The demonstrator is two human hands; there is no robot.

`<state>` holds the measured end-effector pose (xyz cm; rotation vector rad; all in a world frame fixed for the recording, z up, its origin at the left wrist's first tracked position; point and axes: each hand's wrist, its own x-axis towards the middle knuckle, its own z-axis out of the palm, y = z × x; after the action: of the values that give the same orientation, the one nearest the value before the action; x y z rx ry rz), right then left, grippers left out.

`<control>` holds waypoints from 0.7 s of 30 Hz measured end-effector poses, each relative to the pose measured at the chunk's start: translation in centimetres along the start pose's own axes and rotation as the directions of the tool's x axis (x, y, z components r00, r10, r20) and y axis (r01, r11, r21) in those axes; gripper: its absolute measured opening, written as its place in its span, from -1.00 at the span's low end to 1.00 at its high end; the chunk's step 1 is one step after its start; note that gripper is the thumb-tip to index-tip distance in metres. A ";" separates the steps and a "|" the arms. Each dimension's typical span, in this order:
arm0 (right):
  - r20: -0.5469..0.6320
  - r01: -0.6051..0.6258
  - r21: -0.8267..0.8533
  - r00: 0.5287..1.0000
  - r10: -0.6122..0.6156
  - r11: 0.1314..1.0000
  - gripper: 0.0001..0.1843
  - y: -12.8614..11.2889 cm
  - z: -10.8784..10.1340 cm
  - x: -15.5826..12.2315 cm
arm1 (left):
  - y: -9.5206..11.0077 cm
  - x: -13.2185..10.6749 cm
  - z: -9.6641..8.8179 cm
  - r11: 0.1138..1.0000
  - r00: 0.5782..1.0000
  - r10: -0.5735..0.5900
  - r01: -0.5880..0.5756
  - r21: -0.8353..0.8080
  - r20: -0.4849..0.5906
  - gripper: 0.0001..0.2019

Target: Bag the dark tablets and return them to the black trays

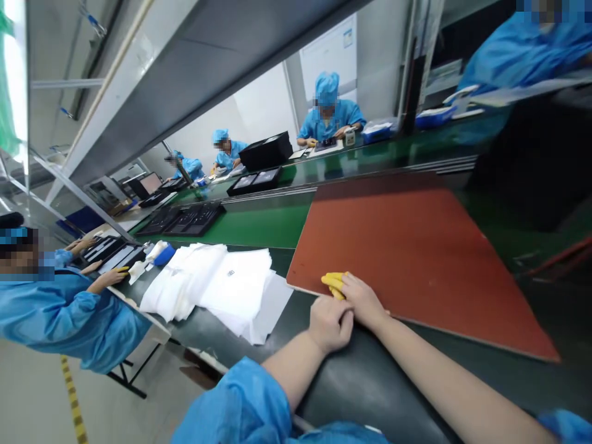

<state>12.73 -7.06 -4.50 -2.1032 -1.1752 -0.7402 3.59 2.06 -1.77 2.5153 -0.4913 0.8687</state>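
Note:
My left hand point(329, 322) is curled closed at the near edge of the board, up against my right hand; the inside of its grip is hidden. My right hand point(363, 300) has yellow finger cots point(333, 281) over its fingertips. Its fingers stretch leftward over the near edge of a large red-brown board point(398, 240). The board lies flat, partly over the dark bench mat point(370, 376) and partly over the green surface behind. To the left of my hands are stacked thin white sheets point(238, 280), loosely fanned.
A blue container point(164, 254) stands beyond the sheets. Black trays point(194, 219) sit on the green conveyor point(263, 223). A co-worker in blue point(69, 314) sits at the left; others work across the line. An overhead shelf point(208, 55) slants above. A large dark shape point(531, 160) is at right.

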 end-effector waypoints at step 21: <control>0.474 0.020 0.079 0.879 -0.055 0.997 -0.48 -11.7 2.3 2.3 | -10.6 -5.7 -11.4 0.537 0.663 -0.748 0.635 0.556 -0.035 -0.49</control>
<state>3.86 0.78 -1.59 -2.2762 -1.4744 -0.1833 -1.34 17.81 -0.34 2.9031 0.8204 0.4287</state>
